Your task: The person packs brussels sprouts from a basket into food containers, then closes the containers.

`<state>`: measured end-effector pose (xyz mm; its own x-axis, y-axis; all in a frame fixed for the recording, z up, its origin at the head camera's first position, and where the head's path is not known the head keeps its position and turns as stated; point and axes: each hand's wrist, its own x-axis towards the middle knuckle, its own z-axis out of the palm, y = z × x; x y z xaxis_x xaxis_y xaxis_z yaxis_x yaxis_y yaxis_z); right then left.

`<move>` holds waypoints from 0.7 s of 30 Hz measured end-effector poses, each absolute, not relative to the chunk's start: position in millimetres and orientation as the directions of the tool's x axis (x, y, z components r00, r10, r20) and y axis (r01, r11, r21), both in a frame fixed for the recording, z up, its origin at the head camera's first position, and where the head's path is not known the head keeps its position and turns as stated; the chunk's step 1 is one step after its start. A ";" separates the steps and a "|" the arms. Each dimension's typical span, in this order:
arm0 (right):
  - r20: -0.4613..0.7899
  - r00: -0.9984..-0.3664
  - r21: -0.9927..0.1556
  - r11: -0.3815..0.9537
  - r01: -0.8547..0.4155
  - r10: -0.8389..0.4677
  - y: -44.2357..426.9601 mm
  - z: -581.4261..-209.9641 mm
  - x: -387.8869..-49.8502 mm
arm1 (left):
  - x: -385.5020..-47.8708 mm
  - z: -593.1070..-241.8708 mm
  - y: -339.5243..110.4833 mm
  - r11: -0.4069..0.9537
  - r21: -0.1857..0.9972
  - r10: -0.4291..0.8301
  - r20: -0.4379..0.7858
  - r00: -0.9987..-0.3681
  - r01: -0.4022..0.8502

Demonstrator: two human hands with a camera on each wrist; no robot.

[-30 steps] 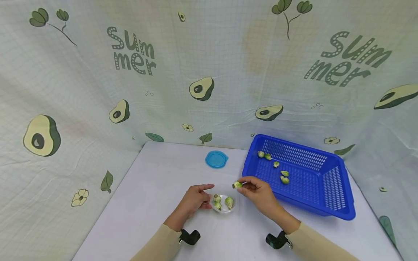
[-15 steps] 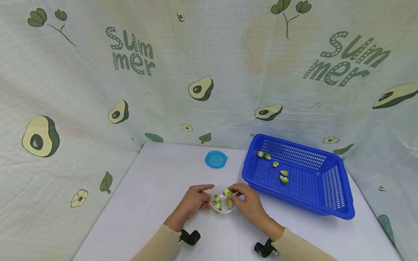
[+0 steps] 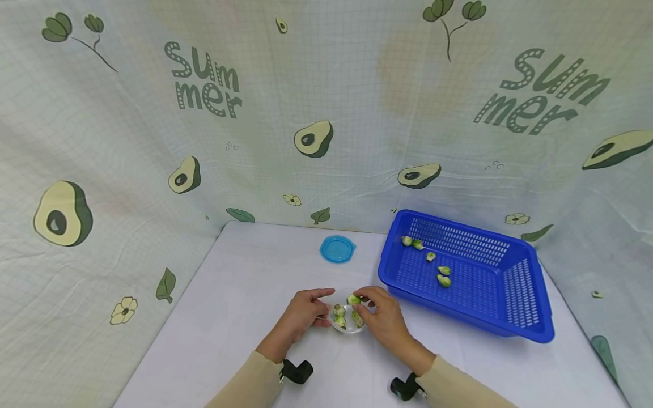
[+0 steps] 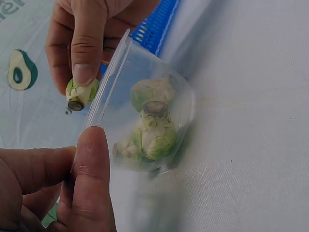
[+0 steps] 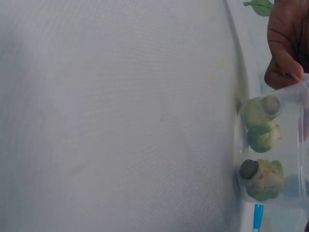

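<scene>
A small clear plastic container [image 4: 186, 104] stands on the white table, with 3 Brussels sprouts [image 4: 154, 140] inside. My left hand [image 3: 305, 310] pinches its rim on the left side, thumb and fingertips at the edge in the left wrist view. Another Brussels sprout [image 4: 81, 94] is between the thumb and fingers of my right hand [image 3: 384, 318], just above the container's opening. The right wrist view shows the container [image 5: 289, 145] through its side wall, the left hand [image 5: 287, 48] at its rim.
A blue plastic basket [image 3: 474, 314] with several Brussels sprouts [image 3: 444, 280] stands at the right. Behind the container lies a round blue lid [image 3: 338, 249]. A printed cloth [image 3: 255, 158] hangs behind and beside the table.
My right hand has moved left and slightly down from near the basket, carrying the Brussels sprout over the container. The left hand has stayed at the rim.
</scene>
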<state>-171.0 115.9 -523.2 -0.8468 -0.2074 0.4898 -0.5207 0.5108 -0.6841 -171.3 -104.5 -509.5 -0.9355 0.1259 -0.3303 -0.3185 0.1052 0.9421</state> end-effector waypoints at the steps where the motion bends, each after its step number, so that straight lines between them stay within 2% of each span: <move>1: 0.488 -0.849 -0.686 0.512 -0.517 -0.204 115.7 -523.5 -171.2 | -171.4 -510.0 -104.4 0.107 0.942 0.125 -0.330 -0.936 -0.318; 21: 0.464 -0.869 -0.720 0.497 -0.484 -0.175 115.4 -527.0 -171.4 | -171.2 -511.3 -105.0 0.101 0.939 0.118 -0.340 -0.933 -0.330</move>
<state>-171.4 115.4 -527.0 -0.8687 -0.1747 0.4636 -0.4842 0.4972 -0.7200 -171.2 -105.0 -511.3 -0.9328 0.1184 -0.3403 -0.3296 0.1013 0.9387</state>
